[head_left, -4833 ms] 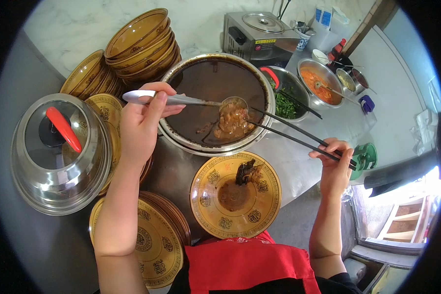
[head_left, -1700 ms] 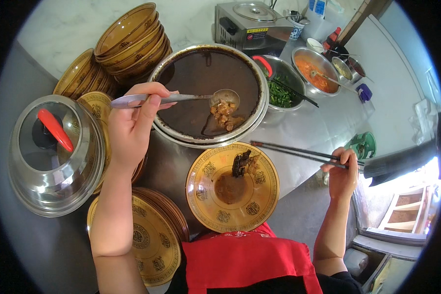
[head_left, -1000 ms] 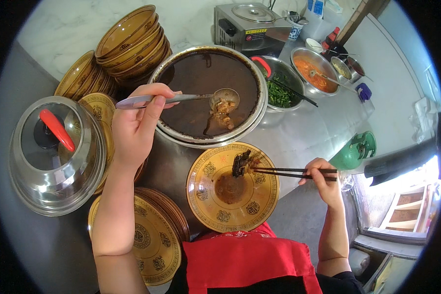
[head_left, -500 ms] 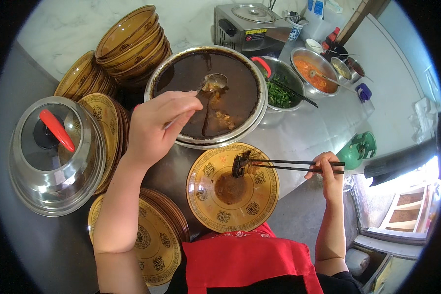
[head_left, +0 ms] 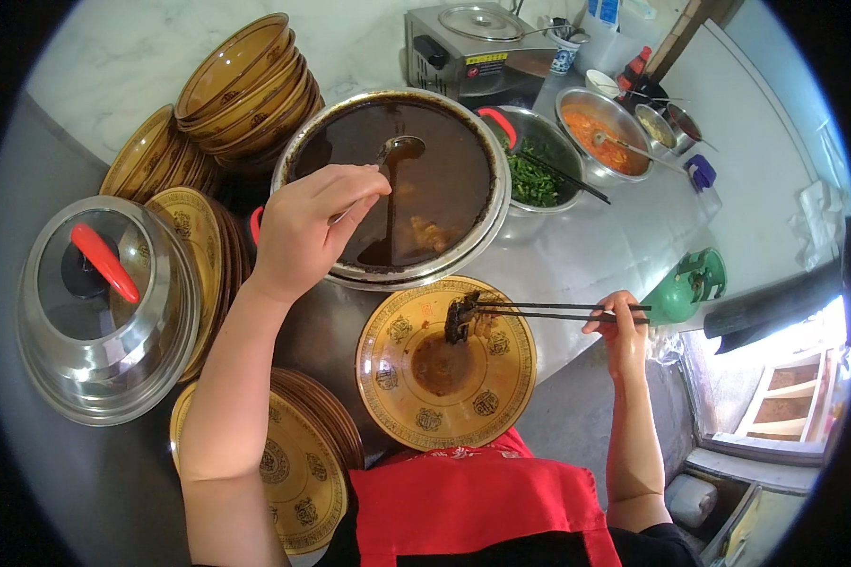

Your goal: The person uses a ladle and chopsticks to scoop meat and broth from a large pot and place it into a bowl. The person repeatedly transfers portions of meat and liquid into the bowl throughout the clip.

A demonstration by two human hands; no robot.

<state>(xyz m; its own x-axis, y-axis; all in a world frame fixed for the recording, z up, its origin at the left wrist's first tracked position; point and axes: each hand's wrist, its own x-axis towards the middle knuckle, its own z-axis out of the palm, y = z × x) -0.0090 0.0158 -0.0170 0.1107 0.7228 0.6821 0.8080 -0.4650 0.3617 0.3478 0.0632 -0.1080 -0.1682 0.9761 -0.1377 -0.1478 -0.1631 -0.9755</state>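
Note:
My left hand (head_left: 321, 222) is closed round the handle of a metal ladle (head_left: 405, 146), whose bowl dips at the surface of dark brown broth in a big steel pot (head_left: 501, 180). Pale chunks (head_left: 429, 233) show in the broth. Between the fingers of my right hand (head_left: 620, 323) are black chopsticks (head_left: 563, 310). Their tips pinch a dark, glossy piece of food (head_left: 460, 317) over the far right part of a shallow yellow-brown bowl (head_left: 425, 425). A little brown liquid lies in that bowl's middle, in front of my red apron.
Stacked brown bowls (head_left: 246, 85) and plates (head_left: 303, 472) stand at left, beside a steel-rimmed glass lid (head_left: 95, 369) with a red handle. Rightward are bowls of chopped greens (head_left: 539, 178) and orange-red food (head_left: 596, 128), a steel warmer (head_left: 473, 57) and a green gas cylinder (head_left: 695, 283).
The ladle, which held pale food, has tipped into the broth; the chunks now sit in the pot. The chopsticks have shifted slightly left and up, still gripping the dark piece.

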